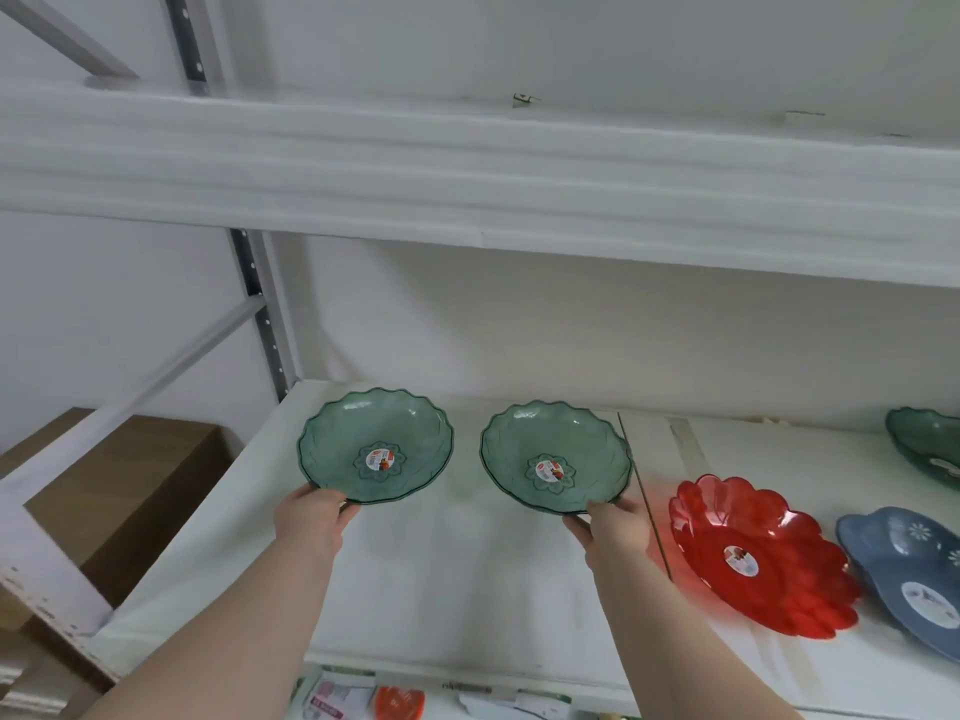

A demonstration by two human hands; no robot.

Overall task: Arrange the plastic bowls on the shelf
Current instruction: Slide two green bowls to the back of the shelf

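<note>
Two green plastic bowls with scalloped rims are sitting side by side toward the back left of the white shelf (pixel 415 589), each tilted so its inside faces the camera and each wearing a round sticker at its centre. The left green bowl (pixel 375 446) is being held at its near rim by the left hand (pixel 314 519), whose grip is clenched on the edge with the thumb over the rim. The right green bowl (pixel 555 456) is being held the same way by the right hand (pixel 610 527), its grip pinching the near right edge. The two bowls are lying close together but apart.

To the right, a red flower-shaped bowl (pixel 761 556) is resting on the shelf, with a blue bowl (pixel 906 574) just beside it and another green bowl (pixel 927 446) partly cut off behind them. An upper shelf (pixel 467 174) is spanning overhead. A brown cardboard box (pixel 119 485) is standing left of the rack.
</note>
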